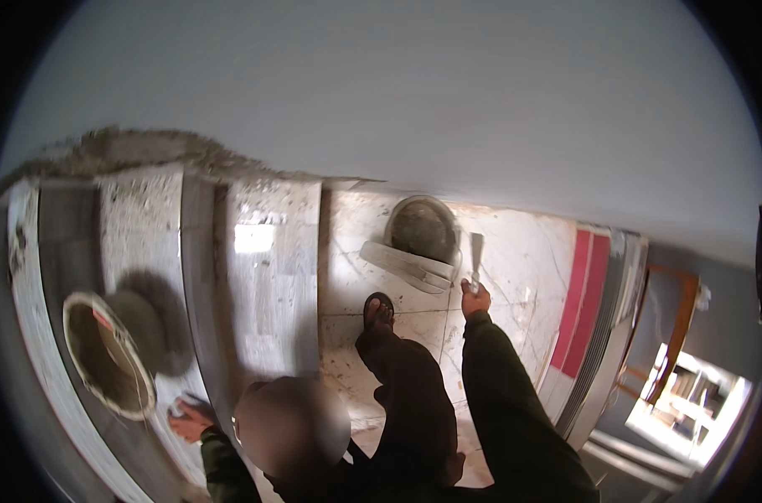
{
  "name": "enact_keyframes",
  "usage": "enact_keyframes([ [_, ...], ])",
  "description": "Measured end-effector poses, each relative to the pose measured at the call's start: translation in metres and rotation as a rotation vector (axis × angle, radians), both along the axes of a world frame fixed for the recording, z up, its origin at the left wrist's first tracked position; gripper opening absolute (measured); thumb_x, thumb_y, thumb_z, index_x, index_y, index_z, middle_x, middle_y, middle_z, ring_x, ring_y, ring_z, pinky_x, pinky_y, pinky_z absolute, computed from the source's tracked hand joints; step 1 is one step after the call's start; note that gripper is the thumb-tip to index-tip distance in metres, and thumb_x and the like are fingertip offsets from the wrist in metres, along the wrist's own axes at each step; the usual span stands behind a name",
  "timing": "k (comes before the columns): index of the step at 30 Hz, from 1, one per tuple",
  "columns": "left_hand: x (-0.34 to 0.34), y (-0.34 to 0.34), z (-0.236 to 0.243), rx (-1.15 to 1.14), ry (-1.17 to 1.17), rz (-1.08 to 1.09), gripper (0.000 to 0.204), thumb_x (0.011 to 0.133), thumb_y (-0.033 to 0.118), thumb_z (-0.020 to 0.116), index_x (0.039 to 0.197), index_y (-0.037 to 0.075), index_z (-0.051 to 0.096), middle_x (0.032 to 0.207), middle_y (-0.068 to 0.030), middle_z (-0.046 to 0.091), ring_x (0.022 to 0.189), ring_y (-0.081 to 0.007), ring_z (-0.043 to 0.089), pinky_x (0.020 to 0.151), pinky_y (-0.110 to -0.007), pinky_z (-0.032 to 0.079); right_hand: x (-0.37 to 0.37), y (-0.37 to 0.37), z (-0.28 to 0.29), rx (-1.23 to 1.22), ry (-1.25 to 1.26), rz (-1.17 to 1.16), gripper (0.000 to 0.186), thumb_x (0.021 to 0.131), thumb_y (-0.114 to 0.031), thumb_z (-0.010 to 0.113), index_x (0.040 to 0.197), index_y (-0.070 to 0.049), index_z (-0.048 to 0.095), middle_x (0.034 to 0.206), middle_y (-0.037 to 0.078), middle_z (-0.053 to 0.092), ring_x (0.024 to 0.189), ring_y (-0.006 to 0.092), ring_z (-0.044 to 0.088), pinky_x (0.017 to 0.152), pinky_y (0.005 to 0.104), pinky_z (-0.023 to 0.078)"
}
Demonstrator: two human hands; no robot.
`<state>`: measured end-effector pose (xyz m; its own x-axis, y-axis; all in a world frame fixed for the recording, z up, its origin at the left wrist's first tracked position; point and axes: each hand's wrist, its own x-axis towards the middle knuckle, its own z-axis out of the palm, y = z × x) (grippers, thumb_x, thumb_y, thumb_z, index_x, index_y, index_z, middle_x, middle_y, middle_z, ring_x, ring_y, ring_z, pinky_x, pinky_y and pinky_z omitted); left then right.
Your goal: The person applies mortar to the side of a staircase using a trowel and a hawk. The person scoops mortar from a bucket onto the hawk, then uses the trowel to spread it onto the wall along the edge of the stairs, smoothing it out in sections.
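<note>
Your right arm, in a dark green sleeve, stretches straight out ahead of you, nearly level with your raised knee. At its end your right hand [475,298] is clenched around the handle of a scraper [476,256], its flat blade pointing away from you toward the wall. The blade tip sits just beside the rim of a pan [423,228] that rests on the pale floor [515,251] against the foot of the wall; whether blade and pan touch, you cannot tell from here. A flat pale tool [406,267] lies propped across the near edge of the pan.

Your left arm drops low and out to the side, bent at the elbow. Your left hand [190,419] is spread flat, fingers splayed, pressing on a grey ledge [196,251] that runs beside you. It grips nothing. Just beside it stands a bucket [106,352] with a white rim and a dark inside, throwing a round shadow on the ledge.

Your foot in a sandal [378,312] is planted on the floor between the pan and your body, toes toward the pan. To your right, a red strip [580,302] runs along the floor edge, and a wooden chair [678,323] stands beyond it.
</note>
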<state>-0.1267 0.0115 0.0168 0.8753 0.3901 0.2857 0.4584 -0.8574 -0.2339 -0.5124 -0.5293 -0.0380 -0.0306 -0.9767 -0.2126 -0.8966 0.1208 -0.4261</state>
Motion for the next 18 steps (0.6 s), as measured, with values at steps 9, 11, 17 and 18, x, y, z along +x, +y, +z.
enact_keyframes([
  [9, -0.052, -0.154, 0.027, -1.108, 0.828, -0.697, 0.028, 0.083, 0.024, 0.063, 0.096, -0.001, 0.062, 0.087, -0.0169, 0.061, 0.076, -0.0261, 0.058, 0.068, -0.035, 0.046, -0.017, 0.013, -0.02, 0.462, -0.367, -0.626, 0.029, 0.086, -0.034, 0.061, 0.092, -0.007, 0.056, 0.071, 0.007, 0.062, 0.051, 0.014, 0.056, 0.039, 0.0243, 0.036],
  [11, -0.046, -0.221, 0.033, -1.226, 1.033, -0.602, 0.036, 0.081, 0.029, 0.066, 0.1, -0.001, 0.061, 0.092, -0.0147, 0.061, 0.081, -0.0227, 0.059, 0.07, -0.031, 0.046, -0.024, 0.004, -0.001, 0.493, -0.341, -0.622, 0.029, 0.086, -0.034, 0.06, 0.095, -0.007, 0.056, 0.073, 0.008, 0.063, 0.052, 0.0142, 0.056, 0.039, 0.0241, 0.036],
  [17, -0.075, -0.332, 0.014, -0.996, 1.328, -0.849, 0.046, 0.08, 0.034, 0.065, 0.112, 0.002, 0.056, 0.106, -0.0163, 0.062, 0.097, -0.0259, 0.061, 0.083, -0.031, 0.049, -0.022, -0.028, -0.003, 0.653, -0.539, -0.789, 0.043, 0.088, -0.046, 0.054, 0.114, -0.011, 0.047, 0.093, 0.007, 0.059, 0.074, 0.0164, 0.058, 0.049, 0.024, 0.038],
  [18, -0.083, -0.347, 0.013, -1.07, 1.414, -0.771, 0.049, 0.08, 0.037, 0.065, 0.112, 0.002, 0.056, 0.105, -0.0166, 0.062, 0.098, -0.0274, 0.061, 0.084, -0.033, 0.048, -0.021, -0.032, -0.01, 0.672, -0.529, -0.779, 0.043, 0.088, -0.046, 0.054, 0.114, -0.011, 0.047, 0.093, 0.007, 0.059, 0.074, 0.0164, 0.058, 0.049, 0.024, 0.038],
])
